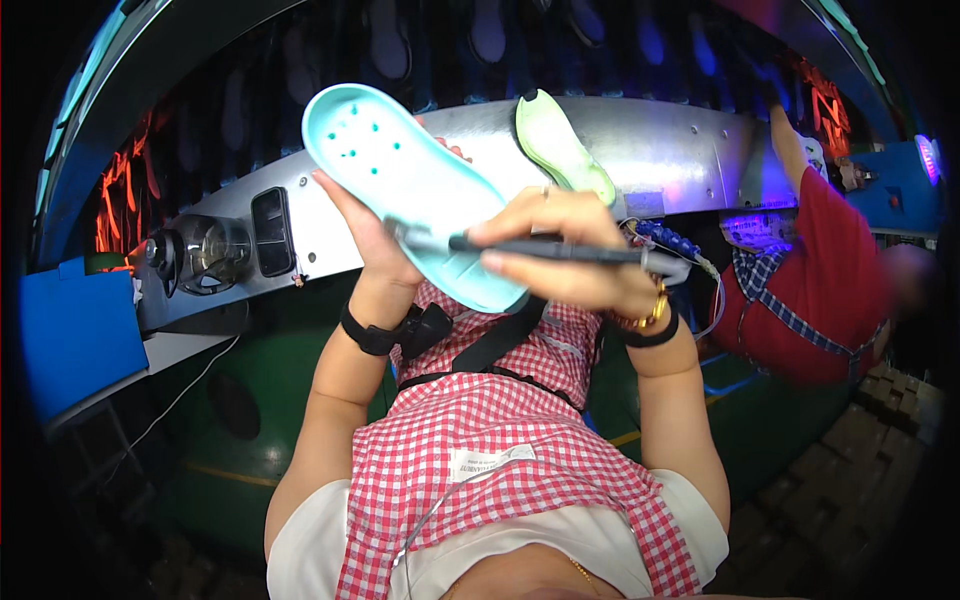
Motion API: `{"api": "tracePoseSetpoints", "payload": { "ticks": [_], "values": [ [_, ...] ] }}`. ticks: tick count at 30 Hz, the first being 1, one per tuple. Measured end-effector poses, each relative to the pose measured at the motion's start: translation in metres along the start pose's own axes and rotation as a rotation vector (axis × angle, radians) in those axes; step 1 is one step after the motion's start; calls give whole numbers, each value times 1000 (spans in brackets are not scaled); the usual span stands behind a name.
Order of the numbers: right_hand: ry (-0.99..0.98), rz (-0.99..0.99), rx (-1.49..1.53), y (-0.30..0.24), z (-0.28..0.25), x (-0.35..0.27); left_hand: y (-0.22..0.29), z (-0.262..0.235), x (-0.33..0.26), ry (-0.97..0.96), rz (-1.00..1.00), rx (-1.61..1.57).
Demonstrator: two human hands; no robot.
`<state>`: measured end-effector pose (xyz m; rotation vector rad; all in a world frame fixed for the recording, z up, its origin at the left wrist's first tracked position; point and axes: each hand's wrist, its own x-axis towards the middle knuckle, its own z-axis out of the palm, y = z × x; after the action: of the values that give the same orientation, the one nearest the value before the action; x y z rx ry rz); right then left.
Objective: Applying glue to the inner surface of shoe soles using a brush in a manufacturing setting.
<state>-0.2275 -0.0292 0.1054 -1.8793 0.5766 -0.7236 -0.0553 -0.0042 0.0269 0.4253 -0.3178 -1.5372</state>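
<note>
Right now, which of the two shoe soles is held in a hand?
The pale blue sole, gripped from below by the left hand. The light green sole lies untouched on the grey metal ledge behind.

Grey metal ledge with one sole on it

The curved metal ledge (660,150) runs behind both hands; a pale green sole (562,148) lies on it, just above the right hand (560,250).
</note>
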Motion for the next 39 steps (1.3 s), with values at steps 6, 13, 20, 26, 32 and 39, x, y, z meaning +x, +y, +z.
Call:
{"api": "tracePoseSetpoints", "payload": {
  "ticks": [6,13,20,26,32,39],
  "values": [
    [114,205,171,7,-12,-20,21,5,-1,271,166,195],
    [-115,9,637,33,-15,-27,37,16,3,-7,112,57],
    [170,197,1146,38,21,-27,12,45,-20,52,21,-222],
    [192,125,632,24,20,-33,3,33,-20,-33,-70,-135],
    [78,64,356,11,13,-28,4,28,-13,-85,-38,-125],
    [65,13,291,8,-13,-17,15,26,-11,-130,-19,-189]
  ]
}}
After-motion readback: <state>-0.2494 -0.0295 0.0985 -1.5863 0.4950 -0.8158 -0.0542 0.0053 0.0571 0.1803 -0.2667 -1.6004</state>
